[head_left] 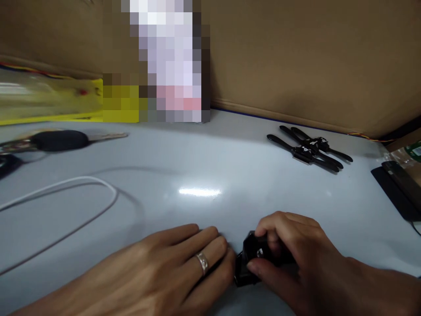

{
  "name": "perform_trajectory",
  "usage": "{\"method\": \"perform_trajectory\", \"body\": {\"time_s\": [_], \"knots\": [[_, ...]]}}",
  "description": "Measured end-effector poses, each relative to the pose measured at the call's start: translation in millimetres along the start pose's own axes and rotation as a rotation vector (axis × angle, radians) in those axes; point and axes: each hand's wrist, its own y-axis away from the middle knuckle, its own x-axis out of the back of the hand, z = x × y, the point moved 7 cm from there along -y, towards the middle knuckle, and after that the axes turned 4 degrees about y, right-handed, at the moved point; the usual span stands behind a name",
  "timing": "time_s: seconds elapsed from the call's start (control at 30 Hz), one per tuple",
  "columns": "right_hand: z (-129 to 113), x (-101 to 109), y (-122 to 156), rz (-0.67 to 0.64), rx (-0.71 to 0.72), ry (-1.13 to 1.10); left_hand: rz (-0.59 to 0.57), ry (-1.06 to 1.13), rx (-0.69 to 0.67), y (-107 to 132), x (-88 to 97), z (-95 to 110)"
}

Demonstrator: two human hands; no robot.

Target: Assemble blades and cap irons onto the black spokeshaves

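Observation:
A black spokeshave (241, 274), partly covered, lies low in the middle of the view between my hands. Thumb and fingers of my right hand (301, 254) pinch a raised black part of it beside a small shiny metal screw. My left hand (184, 263), with a silver ring, is palm down with bent fingers against the tool's left end. What its fingertips grip underneath is hidden, as is its thumb. Several more black spokeshaves (309, 149) lie crossed in a pile at the back right.
A white cable (112, 188) loops across the grey table (204, 166) on the left, below a car key (61, 140). Behind stands a yellow-edged clear package (49, 98) and a blurred-out patch. Brown cardboard (312, 57) walls the back. A dark flat device (397, 191) lies at far right.

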Motion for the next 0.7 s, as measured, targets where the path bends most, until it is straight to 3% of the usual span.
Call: {"method": "perform_trajectory", "body": {"time_s": [0.4,0.5,0.7], "knots": [[-23.6,2.5,3.9,0.086,0.262,0.412,0.012,0.009,-0.020,-13.8,5.7,-4.1],[-16.0,4.3,-1.3,0.057,0.256,0.339,-0.007,0.026,0.000,-15.0,5.0,-9.2],[-5.0,9.9,-6.5,-0.133,0.201,0.094,0.008,0.022,0.013,-17.9,4.5,-11.0]]}}
